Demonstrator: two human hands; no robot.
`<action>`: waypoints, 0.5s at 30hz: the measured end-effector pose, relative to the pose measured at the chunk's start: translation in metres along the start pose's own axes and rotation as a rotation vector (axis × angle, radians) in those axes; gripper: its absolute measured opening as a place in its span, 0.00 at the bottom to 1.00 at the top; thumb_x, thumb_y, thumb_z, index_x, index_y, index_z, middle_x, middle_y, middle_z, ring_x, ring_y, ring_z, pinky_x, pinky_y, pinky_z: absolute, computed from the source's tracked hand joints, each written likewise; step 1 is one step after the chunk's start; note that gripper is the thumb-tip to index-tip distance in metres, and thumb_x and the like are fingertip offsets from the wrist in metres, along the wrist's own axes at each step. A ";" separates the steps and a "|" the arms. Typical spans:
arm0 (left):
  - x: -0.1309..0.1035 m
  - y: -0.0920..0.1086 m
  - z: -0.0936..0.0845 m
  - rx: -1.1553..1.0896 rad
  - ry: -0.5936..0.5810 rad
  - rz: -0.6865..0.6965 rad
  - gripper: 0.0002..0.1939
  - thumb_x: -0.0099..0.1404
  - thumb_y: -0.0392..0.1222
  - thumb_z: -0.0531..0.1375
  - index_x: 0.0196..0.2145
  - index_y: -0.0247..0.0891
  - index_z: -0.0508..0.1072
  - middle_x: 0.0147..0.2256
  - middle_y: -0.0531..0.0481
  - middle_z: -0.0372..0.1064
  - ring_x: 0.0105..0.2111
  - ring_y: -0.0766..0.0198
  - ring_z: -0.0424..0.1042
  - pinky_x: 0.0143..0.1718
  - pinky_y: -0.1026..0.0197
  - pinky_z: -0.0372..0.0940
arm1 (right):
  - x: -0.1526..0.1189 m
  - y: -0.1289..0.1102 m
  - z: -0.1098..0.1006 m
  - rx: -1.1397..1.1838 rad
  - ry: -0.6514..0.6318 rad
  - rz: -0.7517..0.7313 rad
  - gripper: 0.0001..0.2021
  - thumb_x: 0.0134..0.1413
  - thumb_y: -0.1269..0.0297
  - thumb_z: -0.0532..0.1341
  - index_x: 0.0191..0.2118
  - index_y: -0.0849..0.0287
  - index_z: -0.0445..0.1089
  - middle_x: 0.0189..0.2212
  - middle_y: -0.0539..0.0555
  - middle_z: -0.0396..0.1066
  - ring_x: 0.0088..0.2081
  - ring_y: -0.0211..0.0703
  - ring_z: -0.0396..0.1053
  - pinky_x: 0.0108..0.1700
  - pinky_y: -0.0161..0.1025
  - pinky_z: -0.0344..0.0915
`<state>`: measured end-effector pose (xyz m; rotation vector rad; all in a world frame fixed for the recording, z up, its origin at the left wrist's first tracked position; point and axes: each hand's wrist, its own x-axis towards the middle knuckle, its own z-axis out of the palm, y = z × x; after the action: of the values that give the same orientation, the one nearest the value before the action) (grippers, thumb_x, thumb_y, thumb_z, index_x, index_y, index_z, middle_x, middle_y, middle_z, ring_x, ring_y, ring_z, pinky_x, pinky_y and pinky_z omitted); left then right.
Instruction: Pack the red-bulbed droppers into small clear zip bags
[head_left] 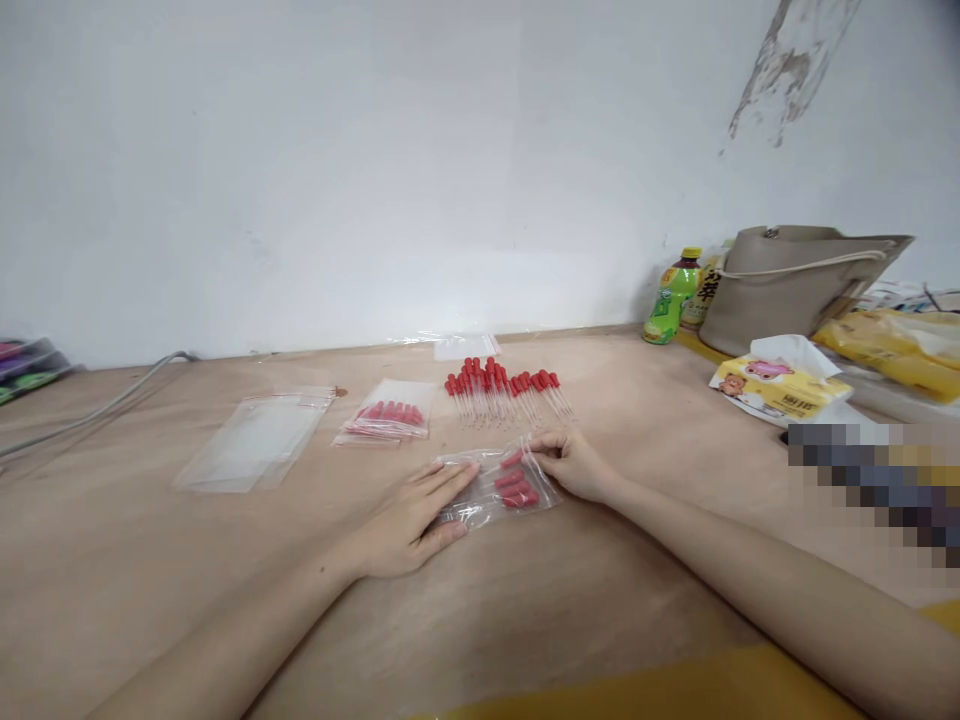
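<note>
A clear zip bag [487,495] with several red-capped pieces inside lies flat on the brown table. My left hand [412,515] rests palm down on the bag's left part, fingers spread. At the bag's right end, my right hand [566,462] pinches the edge by the zip strip, near the top red piece. Behind the bag lie loose droppers [487,390] with red bulbs and thin clear stems. A stack of filled bags [390,412] sits left of them, and flat clear bags [259,440] lie further left.
White sheets [466,348] lie near the wall. At the right stand a green bottle [673,298] and a grey bag [784,285], with a yellow tissue pack [784,390] before them. A grey cable [112,403] crosses the left side.
</note>
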<state>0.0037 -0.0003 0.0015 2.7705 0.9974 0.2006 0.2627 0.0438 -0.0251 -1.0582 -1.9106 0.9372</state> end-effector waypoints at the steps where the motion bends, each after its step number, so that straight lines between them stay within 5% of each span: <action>1: 0.000 0.000 0.000 -0.003 0.001 -0.003 0.30 0.68 0.50 0.46 0.62 0.44 0.36 0.61 0.50 0.39 0.60 0.56 0.41 0.58 0.49 0.43 | 0.000 0.002 0.003 -0.013 0.051 0.030 0.11 0.47 0.58 0.58 0.27 0.60 0.72 0.26 0.51 0.69 0.28 0.36 0.65 0.31 0.33 0.61; 4: -0.001 -0.001 0.001 -0.007 0.004 -0.014 0.30 0.68 0.50 0.46 0.62 0.45 0.36 0.61 0.50 0.39 0.60 0.56 0.41 0.58 0.49 0.43 | -0.002 0.005 0.006 -0.090 0.116 0.006 0.09 0.44 0.60 0.60 0.23 0.61 0.69 0.22 0.49 0.65 0.25 0.34 0.61 0.28 0.32 0.58; 9: 0.000 -0.003 0.002 -0.020 0.009 0.013 0.28 0.68 0.49 0.46 0.61 0.46 0.38 0.61 0.50 0.39 0.60 0.55 0.42 0.58 0.47 0.43 | -0.003 -0.002 -0.004 -0.107 0.029 -0.058 0.08 0.47 0.63 0.56 0.25 0.61 0.69 0.23 0.49 0.64 0.23 0.32 0.59 0.26 0.31 0.57; 15: 0.000 -0.001 0.000 -0.067 0.047 0.016 0.23 0.67 0.48 0.48 0.58 0.43 0.49 0.60 0.49 0.44 0.59 0.56 0.46 0.58 0.49 0.45 | 0.023 0.013 -0.042 -0.389 0.379 0.207 0.07 0.44 0.65 0.58 0.31 0.61 0.67 0.26 0.50 0.69 0.26 0.33 0.63 0.29 0.30 0.59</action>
<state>0.0030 0.0001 0.0014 2.7260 0.9612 0.2975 0.2945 0.0792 -0.0108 -1.5621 -1.7177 0.4297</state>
